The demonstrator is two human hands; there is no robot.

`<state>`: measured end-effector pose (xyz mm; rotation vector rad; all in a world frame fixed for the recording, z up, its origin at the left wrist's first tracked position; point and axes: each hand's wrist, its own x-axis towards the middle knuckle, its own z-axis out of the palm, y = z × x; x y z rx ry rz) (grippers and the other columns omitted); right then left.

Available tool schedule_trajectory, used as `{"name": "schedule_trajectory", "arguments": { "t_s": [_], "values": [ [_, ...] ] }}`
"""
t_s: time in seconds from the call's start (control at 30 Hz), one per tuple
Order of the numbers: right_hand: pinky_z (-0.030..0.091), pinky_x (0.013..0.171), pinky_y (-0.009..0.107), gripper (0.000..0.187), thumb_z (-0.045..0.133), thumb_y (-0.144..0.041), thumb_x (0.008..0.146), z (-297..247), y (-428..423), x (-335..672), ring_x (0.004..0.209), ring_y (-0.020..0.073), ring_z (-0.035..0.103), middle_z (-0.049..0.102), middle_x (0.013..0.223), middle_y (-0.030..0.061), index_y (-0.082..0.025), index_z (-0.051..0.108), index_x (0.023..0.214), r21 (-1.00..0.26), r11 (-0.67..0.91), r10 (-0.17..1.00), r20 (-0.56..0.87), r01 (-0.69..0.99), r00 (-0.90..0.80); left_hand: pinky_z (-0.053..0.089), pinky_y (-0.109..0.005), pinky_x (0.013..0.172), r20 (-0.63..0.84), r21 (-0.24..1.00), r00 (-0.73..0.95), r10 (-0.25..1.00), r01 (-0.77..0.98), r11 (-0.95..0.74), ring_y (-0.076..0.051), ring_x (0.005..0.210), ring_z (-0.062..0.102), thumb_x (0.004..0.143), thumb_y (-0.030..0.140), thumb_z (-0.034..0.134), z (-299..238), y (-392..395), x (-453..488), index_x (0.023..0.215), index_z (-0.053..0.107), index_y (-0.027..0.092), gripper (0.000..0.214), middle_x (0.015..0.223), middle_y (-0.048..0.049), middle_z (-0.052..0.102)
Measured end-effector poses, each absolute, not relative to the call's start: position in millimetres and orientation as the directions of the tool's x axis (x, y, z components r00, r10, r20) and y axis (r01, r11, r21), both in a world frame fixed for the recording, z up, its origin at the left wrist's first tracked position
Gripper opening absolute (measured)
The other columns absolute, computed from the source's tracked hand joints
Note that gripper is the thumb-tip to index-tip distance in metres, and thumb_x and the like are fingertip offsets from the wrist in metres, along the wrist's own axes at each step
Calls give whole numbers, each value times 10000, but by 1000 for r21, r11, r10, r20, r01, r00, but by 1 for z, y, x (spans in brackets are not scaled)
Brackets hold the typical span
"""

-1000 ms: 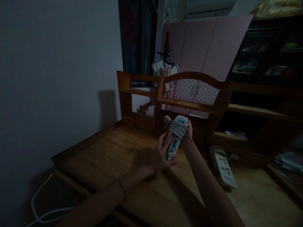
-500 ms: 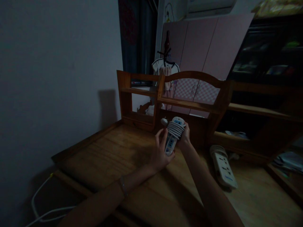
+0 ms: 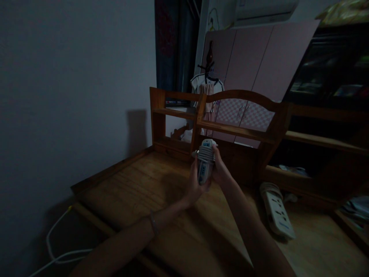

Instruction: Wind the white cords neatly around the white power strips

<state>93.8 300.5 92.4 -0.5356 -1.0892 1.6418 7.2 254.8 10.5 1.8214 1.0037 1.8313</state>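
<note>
Both hands hold a white power strip point(image 3: 203, 172) with blue sockets above the wooden desk. Its white cord point(image 3: 206, 154) is wound in several turns around the upper part of the strip. My left hand point(image 3: 195, 187) is closed around the lower end, thumb along the left side. Against the upper right side, my right hand point(image 3: 219, 165) grips the strip and the coil, its thumb near the top; its other fingers are mostly hidden. A small white piece, perhaps the plug point(image 3: 194, 153), sticks out at the left of the coil.
A second white power strip point(image 3: 279, 215) with a coiled cord lies on the right of the wooden desk point(image 3: 129, 188). A wooden shelf unit point(image 3: 236, 129) stands along the desk's back. A white cable point(image 3: 52, 246) hangs at the lower left, beside the wall.
The held power strip has turned more upright and shifted slightly left in view. My left fingers have closed in along its side, and my right thumb has moved over its top. The view has swung slightly left.
</note>
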Motion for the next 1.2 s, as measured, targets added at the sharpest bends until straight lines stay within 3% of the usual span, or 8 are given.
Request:
{"name": "schedule_trajectory", "arguments": {
  "t_s": [0.1, 0.23, 0.5, 0.63, 0.73, 0.87, 1.1, 1.2],
  "values": [
    [538, 739, 283, 385, 714, -445, 742, 90, 296, 92, 790, 181, 663, 695, 920, 36, -176, 631, 1004, -923, 36, 909, 190, -384, -371, 289, -479, 1116, 687, 723, -178, 704, 262, -639, -273, 1398, 263, 845, 280, 602, 4, 256, 9, 1494, 59, 278, 847, 1525, -124, 233],
    [527, 765, 301, 550, 808, -310, 633, 86, 294, 91, 846, 189, 649, 677, 973, 31, -188, 569, 1113, -958, 175, 917, 242, -227, -316, 343, -464, 1086, 668, 741, -196, 718, 265, -617, -268, 1344, 362, 854, 315, 591, 1, 259, 8, 1491, 81, 262, 818, 1466, -135, 328],
    [474, 907, 284, 618, 729, -336, 745, 84, 295, 100, 1011, 165, 607, 625, 1151, 29, -242, 449, 1288, -889, 425, 802, 458, -172, -383, 220, -488, 1149, 747, 661, -198, 635, 329, -675, -285, 1434, 149, 802, 255, 626, 4, 250, 3, 1500, 38, 268, 913, 1562, -108, 128],
    [474, 888, 294, 499, 665, -421, 800, 83, 299, 112, 986, 181, 612, 632, 1134, 47, -224, 499, 1228, -875, 473, 772, 469, -105, -429, 217, -476, 1149, 751, 653, -193, 632, 364, -665, -294, 1425, 174, 769, 214, 627, 11, 242, 3, 1503, 43, 260, 939, 1546, -112, 165],
    [433, 910, 347, 446, 704, -466, 760, 85, 300, 119, 997, 239, 611, 663, 1040, 62, -239, 564, 1117, -835, 525, 826, 453, 163, -336, 259, -460, 1134, 745, 660, -185, 641, 341, -669, -287, 1410, 223, 766, 199, 612, 13, 243, 3, 1499, 76, 260, 910, 1532, -114, 190],
    [402, 882, 401, 436, 774, -530, 657, 88, 297, 120, 937, 321, 627, 663, 746, 69, -238, 628, 946, -782, 412, 909, 388, 468, -152, 250, -448, 1138, 746, 661, -198, 636, 337, -671, -276, 1412, 222, 793, 247, 611, 11, 248, 4, 1488, 128, 255, 847, 1509, -111, 236],
    [443, 622, 304, 409, 749, -614, 635, 96, 289, 126, 671, 255, 640, 626, 603, 61, -223, 657, 711, -773, 440, 894, 424, 456, -144, 306, -455, 1108, 749, 656, -197, 633, 356, -666, -281, 1384, 281, 813, 306, 629, 8, 249, 9, 1486, 126, 252, 842, 1498, -132, 259],
    [410, 502, 276, 434, 764, -611, 609, 98, 292, 134, 480, 200, 578, 546, 447, 38, -211, 610, 543, -824, 374, 927, 311, 426, -211, 295, -471, 1112, 750, 650, -191, 634, 390, -652, -292, 1395, 257, 813, 309, 631, 6, 250, 10, 1488, 119, 252, 850, 1511, -136, 233]
  ]
}}
